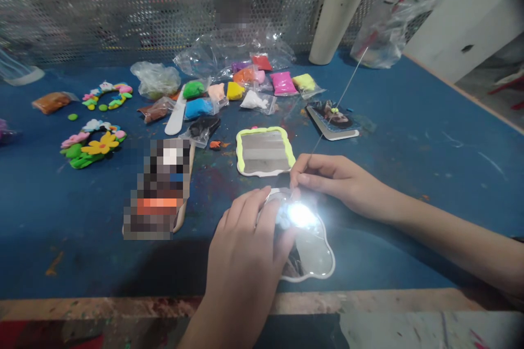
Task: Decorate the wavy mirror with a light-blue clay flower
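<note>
A white-framed, wavy-edged mirror (319, 253) lies on the blue table near its front edge. My left hand (249, 240) is bent over the mirror's left side and grips it, thumb and fingers reaching inward. Pale blue clay (282, 218) shows by those fingertips, partly washed out by a bright glare. Just above the glare, my right hand (317, 174) pinches a long thin rod (347, 87) that slants up to the right. Its lower tip is hard to make out near the mirror's top. Behind stands a second mirror (264, 152), lying flat, with yellow clay round its frame.
A phone (159, 191) lies to the left. Two clay-flower rings (102, 144) are farther left. Bagged clay (198, 109) in several colours and a white spatula (176, 114) lie behind. A picture-covered case (333, 120), a tall cup (341, 16) and a plastic bag (380, 38) are at right.
</note>
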`<state>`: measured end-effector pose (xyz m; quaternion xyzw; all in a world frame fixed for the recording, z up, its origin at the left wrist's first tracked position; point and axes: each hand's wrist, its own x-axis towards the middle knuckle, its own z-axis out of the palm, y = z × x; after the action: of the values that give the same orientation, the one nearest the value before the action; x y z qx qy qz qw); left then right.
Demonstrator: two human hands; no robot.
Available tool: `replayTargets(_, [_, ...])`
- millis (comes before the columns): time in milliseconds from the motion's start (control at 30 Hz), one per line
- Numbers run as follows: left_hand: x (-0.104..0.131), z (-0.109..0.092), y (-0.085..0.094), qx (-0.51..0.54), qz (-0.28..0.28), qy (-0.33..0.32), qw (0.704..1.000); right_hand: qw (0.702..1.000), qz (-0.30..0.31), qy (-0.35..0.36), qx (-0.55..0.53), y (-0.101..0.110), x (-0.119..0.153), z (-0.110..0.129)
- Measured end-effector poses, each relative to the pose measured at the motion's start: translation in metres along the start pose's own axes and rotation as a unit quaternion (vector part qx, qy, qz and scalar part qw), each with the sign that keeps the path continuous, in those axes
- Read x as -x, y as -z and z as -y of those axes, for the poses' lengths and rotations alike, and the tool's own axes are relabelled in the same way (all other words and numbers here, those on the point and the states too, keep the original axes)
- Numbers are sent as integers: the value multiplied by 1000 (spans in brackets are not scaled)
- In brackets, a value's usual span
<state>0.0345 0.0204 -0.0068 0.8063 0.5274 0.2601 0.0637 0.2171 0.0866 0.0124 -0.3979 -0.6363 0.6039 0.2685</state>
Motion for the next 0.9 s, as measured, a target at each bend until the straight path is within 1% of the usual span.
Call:
replayTargets(300, [1, 0, 0, 4, 2, 0, 1000, 1000, -3, 9, 6, 1, 0, 0])
replayTargets(633, [1, 0, -1, -1, -3, -9, 1000, 1000, 6, 7, 25, 1, -1, 3])
replayTargets(900, [1, 1, -1, -6, -2, -15, 1000, 1000, 15, 10, 25, 0, -2, 1])
